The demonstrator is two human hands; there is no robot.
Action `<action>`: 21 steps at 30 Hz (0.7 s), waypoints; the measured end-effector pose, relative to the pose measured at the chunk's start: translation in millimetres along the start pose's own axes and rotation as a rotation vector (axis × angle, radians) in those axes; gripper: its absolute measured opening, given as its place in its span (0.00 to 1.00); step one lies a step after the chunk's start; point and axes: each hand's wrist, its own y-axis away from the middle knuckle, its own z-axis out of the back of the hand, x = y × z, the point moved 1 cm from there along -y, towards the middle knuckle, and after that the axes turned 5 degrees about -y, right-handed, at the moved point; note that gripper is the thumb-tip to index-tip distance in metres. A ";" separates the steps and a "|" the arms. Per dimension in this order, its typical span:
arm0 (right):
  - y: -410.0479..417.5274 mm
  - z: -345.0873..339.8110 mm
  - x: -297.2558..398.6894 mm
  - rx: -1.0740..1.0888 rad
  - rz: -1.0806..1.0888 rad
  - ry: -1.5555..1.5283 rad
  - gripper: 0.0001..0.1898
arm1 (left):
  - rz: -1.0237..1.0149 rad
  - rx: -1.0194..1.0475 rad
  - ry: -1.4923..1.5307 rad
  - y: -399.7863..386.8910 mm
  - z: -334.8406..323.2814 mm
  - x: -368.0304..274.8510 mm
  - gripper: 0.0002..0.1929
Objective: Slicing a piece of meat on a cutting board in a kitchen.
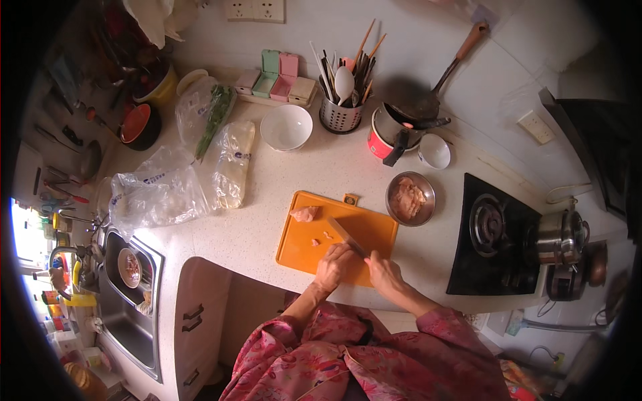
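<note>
An orange cutting board [301,253] lies in front of me on the speckled counter. My right hand [383,273] is closed around the handle of a kitchen knife [346,237], whose blade points up and left over the board. Beside the knife, at the board's lower part, is my left hand [332,265], its fingers bent; whether something is under them is hidden. A piece of raw meat [304,214] rests at the board's upper left, with small scraps [315,242] below it. Right of the board, a steel bowl [432,210] holds sliced raw meat [408,198].
A black gas stove [506,273] is at the right, a steel sink [133,331] at the left. Plastic bags [160,193], green vegetables [213,118], a white bowl [287,126], a utensil holder [341,115] and a stacked pot [381,143] stand along the back.
</note>
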 end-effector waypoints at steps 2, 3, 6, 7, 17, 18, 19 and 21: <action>-6.3 -4.8 2.5 -0.091 0.012 -0.036 0.11 | -0.008 0.007 0.001 0.3 4.9 -4.5 0.17; -4.1 -8.4 0.4 -0.090 0.020 -0.041 0.11 | -0.005 0.016 -0.024 0.5 10.1 -5.1 0.16; 27.6 -11.0 -16.8 -0.110 -0.004 -0.030 0.12 | -0.014 0.011 -0.045 1.7 8.5 -3.6 0.15; 39.6 -9.5 -22.4 -0.114 -0.044 -0.067 0.13 | -0.007 -0.002 -0.049 2.6 5.2 -1.5 0.15; 53.9 3.9 -14.3 -0.014 -0.103 -0.057 0.10 | -0.019 0.004 -0.008 4.0 -4.0 10.9 0.15; 54.1 10.8 -11.2 -0.012 -0.106 -0.057 0.10 | -0.016 0.019 -0.008 4.3 -2.6 11.4 0.15; 53.6 19.7 -6.6 0.040 -0.106 -0.034 0.11 | -0.012 0.034 -0.008 4.6 -1.6 11.4 0.15; 56.1 29.6 -4.9 0.097 -0.105 -0.010 0.12 | -0.003 0.035 -0.012 5.6 0.4 10.5 0.16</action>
